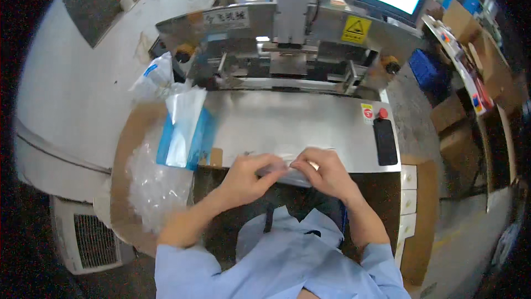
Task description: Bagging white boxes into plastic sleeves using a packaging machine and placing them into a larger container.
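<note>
At the front edge of the metal worktop (287,127), both my hands are on a small piece of clear, shiny plastic (296,178), perhaps a bag; its exact kind is hard to make out. My left hand (247,178) pinches its left end with thumb and fingers, slightly blurred. From the other side my right hand (327,174) grips it, the fingers curled and pressed together. The two hands are close, their fingertips almost meeting. Part of the plastic is hidden behind my fingers.
Left of the worktop, a blue box (203,138) with clear film stands by a carton of clear plastic bags (157,185). A machine press head (290,11) rises behind. At right are a red button (383,113), a black phone (385,141) and a carton of white boxes (408,202).
</note>
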### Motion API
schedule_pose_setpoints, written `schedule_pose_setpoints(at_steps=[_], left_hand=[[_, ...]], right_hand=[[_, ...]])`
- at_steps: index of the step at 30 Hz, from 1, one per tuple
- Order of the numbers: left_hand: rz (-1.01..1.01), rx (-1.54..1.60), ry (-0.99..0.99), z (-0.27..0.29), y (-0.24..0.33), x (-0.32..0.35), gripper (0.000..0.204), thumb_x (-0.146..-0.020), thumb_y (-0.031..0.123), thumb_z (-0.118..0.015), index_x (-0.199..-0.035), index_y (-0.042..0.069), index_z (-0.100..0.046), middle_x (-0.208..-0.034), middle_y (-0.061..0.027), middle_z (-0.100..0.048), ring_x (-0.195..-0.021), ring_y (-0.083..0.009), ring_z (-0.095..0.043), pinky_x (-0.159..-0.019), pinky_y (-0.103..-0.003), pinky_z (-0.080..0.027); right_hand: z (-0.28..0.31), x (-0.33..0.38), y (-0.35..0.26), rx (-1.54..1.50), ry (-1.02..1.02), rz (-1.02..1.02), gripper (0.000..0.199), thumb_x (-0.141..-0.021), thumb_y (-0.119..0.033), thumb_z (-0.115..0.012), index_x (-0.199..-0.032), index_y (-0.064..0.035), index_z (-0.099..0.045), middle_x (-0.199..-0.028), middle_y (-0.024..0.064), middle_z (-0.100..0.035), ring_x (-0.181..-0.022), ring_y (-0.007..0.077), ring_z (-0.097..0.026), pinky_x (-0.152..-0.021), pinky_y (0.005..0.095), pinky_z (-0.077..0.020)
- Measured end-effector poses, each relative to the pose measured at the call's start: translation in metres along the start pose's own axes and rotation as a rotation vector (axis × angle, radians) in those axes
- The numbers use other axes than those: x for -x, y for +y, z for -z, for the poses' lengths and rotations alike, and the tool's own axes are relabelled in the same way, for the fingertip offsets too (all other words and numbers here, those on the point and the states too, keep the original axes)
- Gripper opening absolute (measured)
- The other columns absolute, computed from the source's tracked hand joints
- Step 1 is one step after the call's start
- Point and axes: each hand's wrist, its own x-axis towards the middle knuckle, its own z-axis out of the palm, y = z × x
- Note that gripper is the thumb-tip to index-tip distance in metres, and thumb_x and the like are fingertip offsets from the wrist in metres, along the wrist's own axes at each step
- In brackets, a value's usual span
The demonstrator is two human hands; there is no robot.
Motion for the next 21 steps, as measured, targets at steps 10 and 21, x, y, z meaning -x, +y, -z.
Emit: schedule_pose_setpoints(at_steps=[10, 21], left_hand=[[0.278, -0.137, 0.229, -0.053, -0.035, 0.031, 0.034, -0.085, 0.017, -0.075, -0.112, 0.002, -0.063, -0.095, -0.0148, -0.071, -0.071, -0.0198, -0.069, -0.066, -0.033, -0.054], [-0.182, -0.488, -0.48, -0.035, -0.04, -0.019, 0.026, -0.089, 0.02, -0.065, -0.11, 0.006, -0.064, -0.113, -0.016, -0.066, -0.094, -0.0354, -0.066, -0.077, -0.043, -0.054]], right_hand=[[-0.009, 0.032, 0.032, 0.214, 0.202, 0.333, 0.016, -0.075, -0.007, -0.076, -0.085, -0.004, -0.064, -0.094, 0.011, -0.065, -0.094, 0.0305, -0.064, -0.079, 0.0389, -0.0529], [0.004, 0.047, 0.04, 0.161, -0.087, 0.236, 0.015, -0.079, -0.01, -0.074, -0.083, -0.0024, -0.062, -0.091, 0.0127, -0.064, -0.092, 0.0324, -0.062, -0.083, 0.0415, -0.05]])
